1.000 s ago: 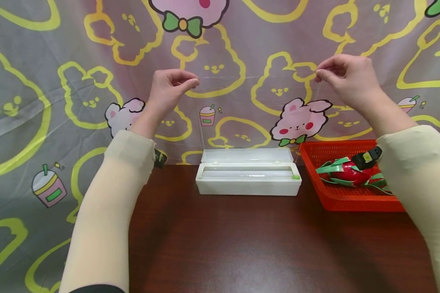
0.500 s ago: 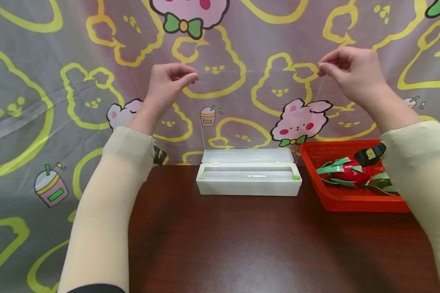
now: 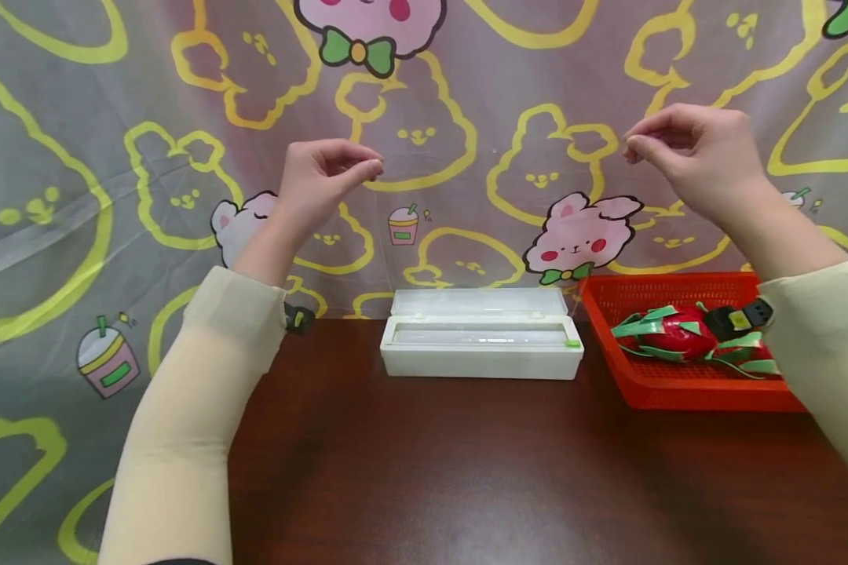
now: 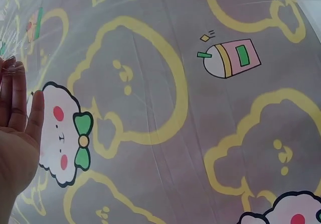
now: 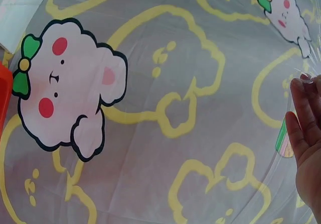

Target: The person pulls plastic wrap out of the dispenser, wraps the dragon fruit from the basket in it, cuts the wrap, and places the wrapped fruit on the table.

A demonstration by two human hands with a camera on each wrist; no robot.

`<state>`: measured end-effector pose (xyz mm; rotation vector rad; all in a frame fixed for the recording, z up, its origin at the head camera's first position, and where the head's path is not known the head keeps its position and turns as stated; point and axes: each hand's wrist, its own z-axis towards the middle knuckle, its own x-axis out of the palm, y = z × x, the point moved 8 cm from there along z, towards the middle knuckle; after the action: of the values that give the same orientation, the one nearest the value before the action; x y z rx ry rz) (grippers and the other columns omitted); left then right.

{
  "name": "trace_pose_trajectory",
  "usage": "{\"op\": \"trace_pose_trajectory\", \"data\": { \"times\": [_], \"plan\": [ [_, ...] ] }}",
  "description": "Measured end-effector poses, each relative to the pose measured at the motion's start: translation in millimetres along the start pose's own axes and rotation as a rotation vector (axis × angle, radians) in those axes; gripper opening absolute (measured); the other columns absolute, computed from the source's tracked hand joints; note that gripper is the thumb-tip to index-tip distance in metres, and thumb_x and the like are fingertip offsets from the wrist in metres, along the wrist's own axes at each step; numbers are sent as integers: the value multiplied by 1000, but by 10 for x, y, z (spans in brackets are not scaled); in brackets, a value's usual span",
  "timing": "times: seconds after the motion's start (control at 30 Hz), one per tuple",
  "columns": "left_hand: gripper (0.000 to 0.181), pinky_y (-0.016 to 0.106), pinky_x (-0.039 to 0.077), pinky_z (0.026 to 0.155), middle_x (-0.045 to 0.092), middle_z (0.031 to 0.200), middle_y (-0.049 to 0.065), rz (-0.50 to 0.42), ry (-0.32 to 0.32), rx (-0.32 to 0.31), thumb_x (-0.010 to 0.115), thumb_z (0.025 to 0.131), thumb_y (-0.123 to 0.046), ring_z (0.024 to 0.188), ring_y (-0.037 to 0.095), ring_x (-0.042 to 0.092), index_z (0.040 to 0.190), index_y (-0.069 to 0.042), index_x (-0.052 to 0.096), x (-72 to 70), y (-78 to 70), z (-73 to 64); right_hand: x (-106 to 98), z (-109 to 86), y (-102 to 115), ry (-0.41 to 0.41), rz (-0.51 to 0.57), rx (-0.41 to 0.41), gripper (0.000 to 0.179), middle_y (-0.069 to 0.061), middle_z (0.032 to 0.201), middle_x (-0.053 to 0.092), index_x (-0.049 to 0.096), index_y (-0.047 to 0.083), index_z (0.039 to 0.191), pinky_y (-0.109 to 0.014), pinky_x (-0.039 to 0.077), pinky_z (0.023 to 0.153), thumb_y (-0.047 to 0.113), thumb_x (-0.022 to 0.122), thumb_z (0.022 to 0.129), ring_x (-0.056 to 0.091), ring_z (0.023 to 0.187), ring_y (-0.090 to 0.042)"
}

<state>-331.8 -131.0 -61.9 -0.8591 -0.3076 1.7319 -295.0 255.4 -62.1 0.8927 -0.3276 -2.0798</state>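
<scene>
In the head view, a sheet of clear cling film, very faint there, spans the gap between my raised hands above a white cling film dispenser box (image 3: 482, 365). My left hand (image 3: 328, 173) pinches its left end between thumb and fingers. The right hand (image 3: 703, 149) pinches the other end, farther right and slightly higher. Creased film (image 4: 17, 43) gathers at the left fingertips in the left wrist view. On the right wrist side, film (image 5: 316, 63) bunches at the fingers. The box lid (image 3: 479, 302) stands raised at the back, and a green slider (image 3: 572, 344) sits at its right end.
To the right of the box, a red plastic basket (image 3: 636, 394) holds red fruits with green scales, like dragon fruit (image 3: 678, 333). A cartoon-print curtain (image 3: 452, 102) hangs behind the dark brown table (image 3: 466, 471).
Both hands rose slightly, then came down a little. They have also drawn farther apart, the right hand moving right. The box and basket have stayed in place.
</scene>
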Motion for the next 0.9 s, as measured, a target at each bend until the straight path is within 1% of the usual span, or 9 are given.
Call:
{"op": "trace_pose_trajectory", "data": {
  "times": [0.13,0.2,0.3,0.37,0.5,0.6,0.77,0.83,0.9],
  "plan": [
    [18,23,52,76,72,86,2,-19,15,-5,76,85,-13,80,15,66,98,-1,75,28,-17,-81,-28,-103,-6,2,-9,19,13,18,81,64,71,6,100,-6,42,70,15,65,94,61,77,3],
    [17,24,52,77,72,86,2,-32,19,-7,75,85,-11,80,15,67,98,0,75,43,-6,-117,-26,-149,-3,7,-28,26,13,17,82,64,71,7,100,-5,43,71,16,65,94,61,78,3],
    [16,24,53,76,72,85,3,-59,20,-10,75,85,-8,79,14,68,98,2,75,60,23,-171,-19,-200,-5,8,-32,22,15,17,82,65,71,3,101,-4,43,71,15,65,94,61,77,3],
    [17,24,53,74,72,85,3,-71,23,-11,75,84,-7,79,14,68,98,3,74,74,43,-212,-15,-236,5,3,-52,3,18,17,83,65,70,-1,102,-4,43,72,15,66,93,61,78,5],
    [18,23,53,73,72,86,2,-77,52,-18,76,84,-6,79,15,68,99,4,74,121,78,-296,-3,-310,4,6,-86,-20,19,24,83,62,69,-3,103,-3,42,71,12,67,92,59,77,10],
    [19,22,53,71,72,87,2,-59,75,-10,76,83,-6,78,14,68,99,3,74,154,96,-356,8,-370,-1,12,-116,-36,19,29,82,59,69,-3,104,-4,42,69,11,68,92,57,78,11],
    [19,21,52,68,73,87,4,-22,113,-20,77,83,-8,78,12,68,99,2,74,211,172,-443,37,-475,-8,16,-147,-68,15,35,81,57,71,0,103,-4,41,65,5,70,89,56,78,14],
    [19,21,52,69,73,88,6,-15,126,-30,77,83,-8,79,14,69,99,3,74,228,207,-482,56,-512,-16,26,-139,-66,15,35,81,57,71,0,103,-3,42,65,3,70,88,56,78,15],
    [20,21,53,70,73,89,7,-18,133,-39,77,83,-8,80,15,69,100,3,74,238,235,-527,78,-548,-28,39,-106,-51,15,32,80,59,71,-1,102,-3,42,67,3,71,88,58,78,14]
  ]
}}
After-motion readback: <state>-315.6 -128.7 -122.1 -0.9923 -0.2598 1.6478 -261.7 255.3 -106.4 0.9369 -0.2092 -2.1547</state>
